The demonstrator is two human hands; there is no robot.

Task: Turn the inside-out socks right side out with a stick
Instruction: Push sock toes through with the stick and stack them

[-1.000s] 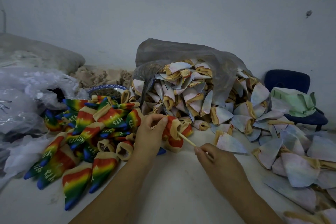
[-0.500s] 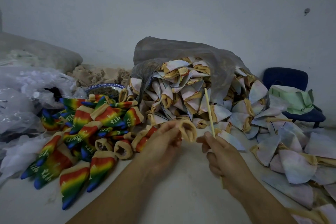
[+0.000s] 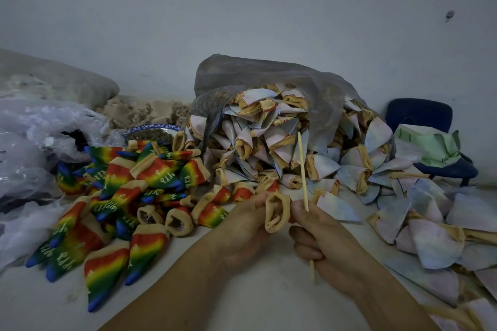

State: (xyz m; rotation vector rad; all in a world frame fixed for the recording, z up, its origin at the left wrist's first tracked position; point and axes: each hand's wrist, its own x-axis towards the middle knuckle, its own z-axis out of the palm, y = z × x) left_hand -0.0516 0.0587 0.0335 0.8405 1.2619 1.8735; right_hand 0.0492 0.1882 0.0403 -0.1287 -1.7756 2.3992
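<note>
Over the counter (image 3: 269, 298) my left hand (image 3: 242, 231) pinches the sock (image 3: 277, 213), right hand (image 3: 322, 239) grips the stick (image 3: 302, 169); its tip could snag.

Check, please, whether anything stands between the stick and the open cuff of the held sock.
Nothing visible does: the stick stands upright in the right hand, just beside the sock, whose cuff gapes open in the left hand.

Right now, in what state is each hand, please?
Left hand: closed, holding the sock at its cuff.
Right hand: closed, holding the stick, which points up.
</note>
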